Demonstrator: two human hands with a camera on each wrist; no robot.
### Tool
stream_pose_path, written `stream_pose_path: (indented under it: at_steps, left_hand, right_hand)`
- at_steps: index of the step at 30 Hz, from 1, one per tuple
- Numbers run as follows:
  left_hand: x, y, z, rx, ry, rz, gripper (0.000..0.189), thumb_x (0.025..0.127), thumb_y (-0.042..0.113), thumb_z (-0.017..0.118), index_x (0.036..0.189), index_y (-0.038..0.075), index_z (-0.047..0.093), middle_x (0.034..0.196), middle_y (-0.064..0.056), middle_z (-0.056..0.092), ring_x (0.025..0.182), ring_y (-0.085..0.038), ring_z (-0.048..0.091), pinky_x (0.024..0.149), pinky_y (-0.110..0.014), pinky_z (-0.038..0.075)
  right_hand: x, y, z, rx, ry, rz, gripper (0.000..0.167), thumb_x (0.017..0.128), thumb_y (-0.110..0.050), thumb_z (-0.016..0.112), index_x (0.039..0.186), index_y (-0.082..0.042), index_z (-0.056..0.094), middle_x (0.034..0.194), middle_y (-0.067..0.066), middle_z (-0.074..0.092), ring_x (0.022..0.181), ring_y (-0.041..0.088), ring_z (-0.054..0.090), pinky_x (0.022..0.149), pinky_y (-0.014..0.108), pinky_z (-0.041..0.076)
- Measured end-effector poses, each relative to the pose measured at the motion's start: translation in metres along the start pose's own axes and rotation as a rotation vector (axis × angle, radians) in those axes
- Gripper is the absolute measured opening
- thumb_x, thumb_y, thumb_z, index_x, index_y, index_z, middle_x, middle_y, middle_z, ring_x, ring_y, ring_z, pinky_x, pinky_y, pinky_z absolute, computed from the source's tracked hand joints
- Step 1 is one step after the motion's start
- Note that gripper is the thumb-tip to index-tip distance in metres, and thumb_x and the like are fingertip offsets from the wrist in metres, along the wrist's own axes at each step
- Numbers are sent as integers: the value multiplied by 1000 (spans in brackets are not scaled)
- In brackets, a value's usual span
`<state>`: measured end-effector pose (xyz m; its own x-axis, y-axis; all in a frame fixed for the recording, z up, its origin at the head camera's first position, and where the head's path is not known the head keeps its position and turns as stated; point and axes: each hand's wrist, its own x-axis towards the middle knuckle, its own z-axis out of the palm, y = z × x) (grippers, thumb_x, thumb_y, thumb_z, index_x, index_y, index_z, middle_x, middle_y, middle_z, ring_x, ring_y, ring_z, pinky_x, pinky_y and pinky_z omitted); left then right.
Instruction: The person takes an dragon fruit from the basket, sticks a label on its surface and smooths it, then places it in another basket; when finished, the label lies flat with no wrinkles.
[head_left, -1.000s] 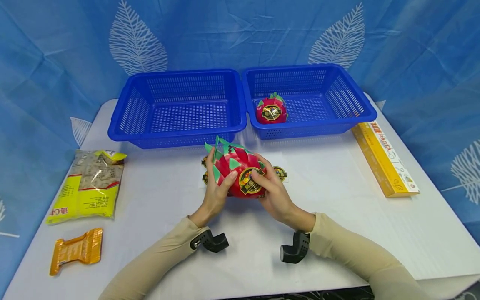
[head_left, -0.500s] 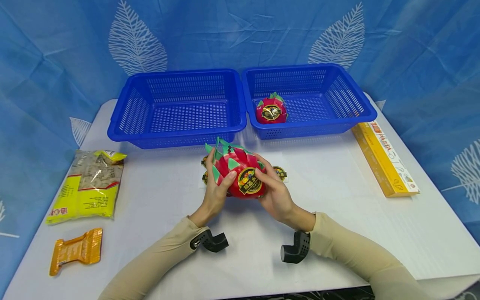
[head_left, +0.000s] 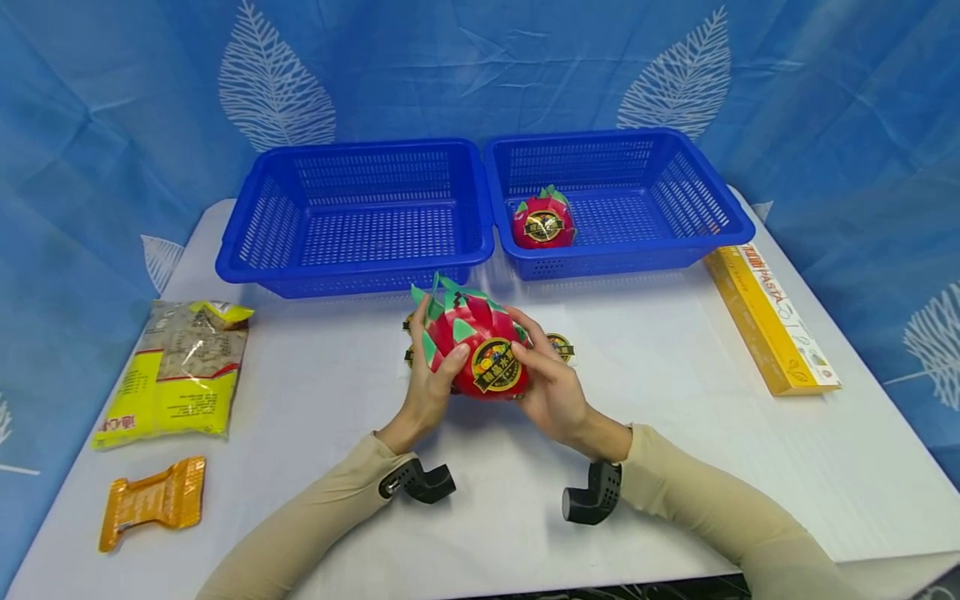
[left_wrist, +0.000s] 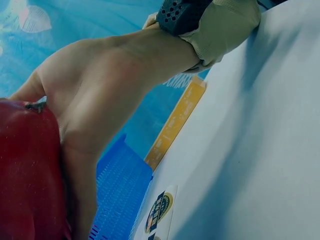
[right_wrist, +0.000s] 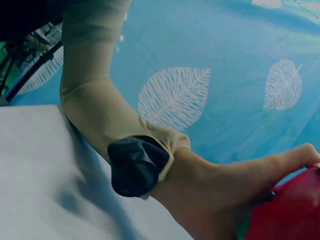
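Both hands hold a large red dragon fruit with green scales over the middle of the table. My left hand grips its left side, thumb on the front. On the other side my right hand curls round it, thumb at the edge of a round black-and-gold sticker on the skin. The left wrist view shows the fruit's smooth red side against the right hand. Behind the fruit, a white sheet with more such stickers is partly hidden.
Two blue baskets stand side by side at the back; the right basket holds another stickered dragon fruit. A pasta box lies at right. At left are a yellow-and-clear food bag and an orange snack packet.
The right thumb has slid off the sticker's face to its edge, so more of the sticker shows. The fruit has turned slightly; both hands keep their hold.
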<state>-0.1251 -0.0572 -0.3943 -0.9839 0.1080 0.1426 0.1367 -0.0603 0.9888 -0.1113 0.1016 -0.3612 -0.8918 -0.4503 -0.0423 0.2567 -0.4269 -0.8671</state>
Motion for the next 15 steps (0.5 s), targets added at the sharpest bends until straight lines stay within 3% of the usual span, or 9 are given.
stream_pose_path:
  at_steps: [7,15]
  left_hand:
    - [0,1,-1,-1,-27,-5,84,77,35,48,144,24,-1,132,-17,35,111,-30,47,86,-41,48]
    - [-1,-2,-1,-36,-93,-1,87,77,40,52,144,29,-1,131,-17,36,111,-29,47,85,-39,49]
  right_hand:
    - [5,-3,-6,-154,22,6,58,88,-10,37,141,-16,13,120,6,40,100,12,51,82,27,48]
    - [8,-11,-14,-347,-2,49,72,84,-16,53,142,-15,11,134,14,32,112,20,46,89,33,47]
